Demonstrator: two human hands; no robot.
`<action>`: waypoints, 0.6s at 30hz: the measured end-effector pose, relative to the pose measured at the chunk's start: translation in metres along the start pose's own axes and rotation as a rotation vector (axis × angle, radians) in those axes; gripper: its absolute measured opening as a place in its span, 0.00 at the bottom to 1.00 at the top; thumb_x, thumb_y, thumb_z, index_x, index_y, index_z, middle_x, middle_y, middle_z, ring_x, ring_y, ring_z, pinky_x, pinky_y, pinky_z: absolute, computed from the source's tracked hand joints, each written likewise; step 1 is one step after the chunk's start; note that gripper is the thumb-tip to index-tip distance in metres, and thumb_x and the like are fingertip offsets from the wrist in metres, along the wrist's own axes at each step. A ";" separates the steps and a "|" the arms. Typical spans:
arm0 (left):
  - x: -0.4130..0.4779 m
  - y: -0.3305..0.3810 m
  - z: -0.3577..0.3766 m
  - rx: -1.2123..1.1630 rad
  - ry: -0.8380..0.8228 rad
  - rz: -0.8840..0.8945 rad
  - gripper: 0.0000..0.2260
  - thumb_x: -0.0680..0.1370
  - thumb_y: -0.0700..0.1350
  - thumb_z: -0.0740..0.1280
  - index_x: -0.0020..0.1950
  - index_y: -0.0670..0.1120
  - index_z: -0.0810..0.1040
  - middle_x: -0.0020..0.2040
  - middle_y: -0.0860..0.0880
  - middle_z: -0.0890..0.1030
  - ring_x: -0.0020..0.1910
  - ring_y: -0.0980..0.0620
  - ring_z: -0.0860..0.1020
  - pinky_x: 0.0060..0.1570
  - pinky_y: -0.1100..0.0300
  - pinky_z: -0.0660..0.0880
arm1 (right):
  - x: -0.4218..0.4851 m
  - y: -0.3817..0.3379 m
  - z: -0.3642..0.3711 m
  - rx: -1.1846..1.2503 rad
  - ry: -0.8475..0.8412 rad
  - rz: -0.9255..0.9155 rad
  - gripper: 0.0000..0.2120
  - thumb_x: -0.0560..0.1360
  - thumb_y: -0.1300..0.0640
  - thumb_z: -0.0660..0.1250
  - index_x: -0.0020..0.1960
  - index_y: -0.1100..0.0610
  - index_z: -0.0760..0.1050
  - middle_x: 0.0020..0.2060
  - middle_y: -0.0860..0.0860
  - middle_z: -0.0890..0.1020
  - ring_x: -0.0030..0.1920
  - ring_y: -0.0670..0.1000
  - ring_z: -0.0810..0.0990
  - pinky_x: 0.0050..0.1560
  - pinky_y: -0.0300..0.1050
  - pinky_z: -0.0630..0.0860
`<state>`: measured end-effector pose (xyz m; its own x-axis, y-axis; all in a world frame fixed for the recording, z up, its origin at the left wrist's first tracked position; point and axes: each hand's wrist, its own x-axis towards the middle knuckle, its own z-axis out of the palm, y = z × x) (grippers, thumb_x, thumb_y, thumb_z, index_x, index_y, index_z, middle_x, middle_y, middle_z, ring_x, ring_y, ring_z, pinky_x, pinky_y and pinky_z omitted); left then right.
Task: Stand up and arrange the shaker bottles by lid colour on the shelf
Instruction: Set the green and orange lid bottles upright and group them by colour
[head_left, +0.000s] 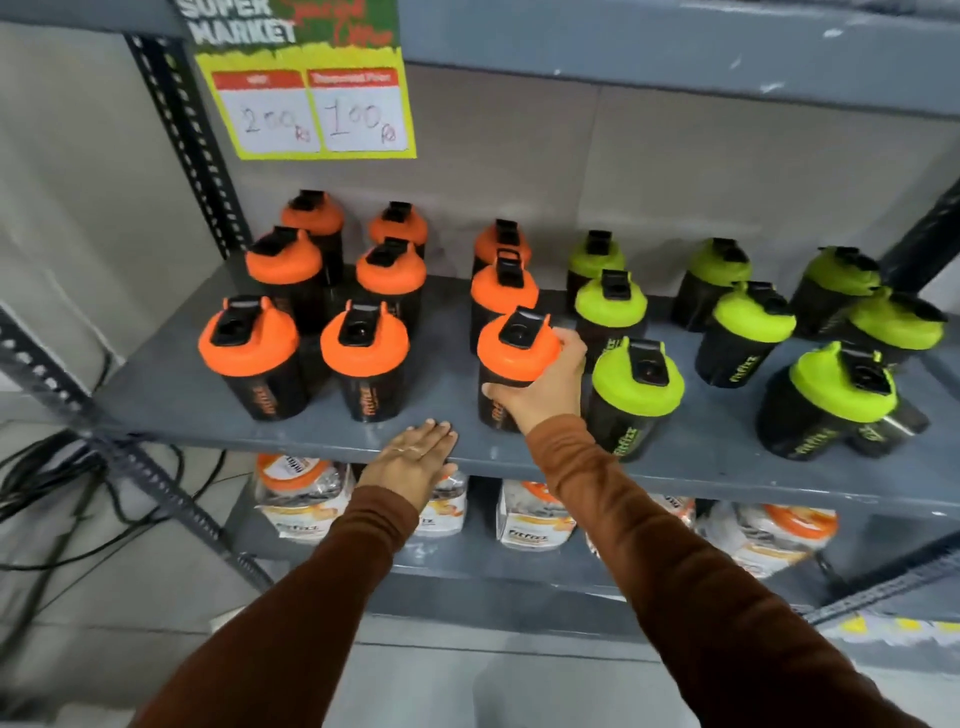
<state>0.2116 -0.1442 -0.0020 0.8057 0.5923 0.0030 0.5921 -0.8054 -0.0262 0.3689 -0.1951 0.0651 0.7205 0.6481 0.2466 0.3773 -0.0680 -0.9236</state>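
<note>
At the far left of the grey shelf (171, 395) stand six orange-lidded shaker bottles (249, 358) in two columns, all upright, with a yellow price sign (317, 111) hanging from the shelf above them. My left hand (410, 460) lies palm down on the shelf's front edge, its fingers (436, 431) stretched flat and close together, holding nothing. Just right of it, my right hand (545, 387) wraps the black body of the front orange-lidded bottle (517, 345), thumb on the near side and the other fingers around the far side; the bottle stands upright, with two more orange-lidded ones in a column behind it. Beside my right hand begin the green-lidded shaker bottles (638, 379), upright and spread to the shelf's right end. On the shelf below sit clear jars with orange labels (298, 493).
</note>
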 end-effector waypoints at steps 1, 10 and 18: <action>0.000 0.001 0.000 0.007 0.042 0.012 0.17 0.70 0.53 0.59 0.47 0.46 0.83 0.46 0.50 0.85 0.46 0.54 0.83 0.42 0.58 0.80 | -0.001 0.002 0.003 -0.004 -0.017 0.001 0.43 0.54 0.67 0.79 0.62 0.61 0.60 0.61 0.62 0.66 0.61 0.58 0.69 0.65 0.43 0.65; -0.005 0.008 0.006 -0.085 0.087 -0.086 0.20 0.80 0.48 0.51 0.70 0.41 0.61 0.72 0.42 0.64 0.71 0.46 0.62 0.72 0.54 0.55 | -0.019 0.018 -0.006 -0.033 -0.115 -0.018 0.49 0.60 0.64 0.78 0.72 0.60 0.51 0.70 0.59 0.60 0.70 0.54 0.61 0.67 0.36 0.54; -0.013 0.081 0.026 -0.152 0.368 0.100 0.21 0.80 0.48 0.46 0.48 0.40 0.76 0.47 0.39 0.83 0.52 0.43 0.71 0.66 0.54 0.57 | -0.072 0.075 -0.100 -0.136 0.129 -0.277 0.08 0.69 0.47 0.64 0.44 0.49 0.68 0.39 0.44 0.72 0.41 0.41 0.73 0.45 0.37 0.74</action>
<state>0.2486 -0.2166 -0.0297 0.7940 0.4853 0.3661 0.4834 -0.8692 0.1038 0.4033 -0.3230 0.0075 0.6441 0.5552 0.5262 0.6372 -0.0090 -0.7706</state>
